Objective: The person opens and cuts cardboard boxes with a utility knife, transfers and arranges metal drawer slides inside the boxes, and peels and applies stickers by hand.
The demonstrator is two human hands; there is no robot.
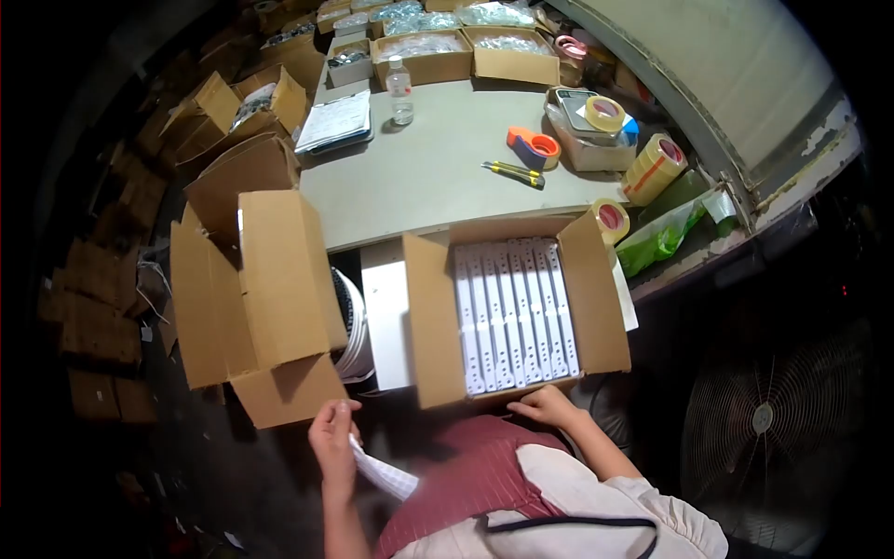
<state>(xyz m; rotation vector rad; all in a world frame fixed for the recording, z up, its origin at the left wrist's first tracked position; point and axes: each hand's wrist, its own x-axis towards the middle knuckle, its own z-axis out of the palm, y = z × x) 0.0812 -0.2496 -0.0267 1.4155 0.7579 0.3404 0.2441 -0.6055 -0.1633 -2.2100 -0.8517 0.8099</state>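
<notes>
An upright cardboard box stands with its flaps up in front of me, with several white slotted strips packed in a row inside. At its front edge, my right hand is closed, fingers curled against the cardboard. My left hand is closed on a thin white strip that hangs down toward my apron; its exact kind is unclear. Just above that hand is the lower flap of a second cardboard box, opened and tilted, on the left.
On the table are a water bottle, papers, yellow cutters, an orange tape dispenser, and tape rolls. Boxes of bagged parts line the back. A fan stands at right.
</notes>
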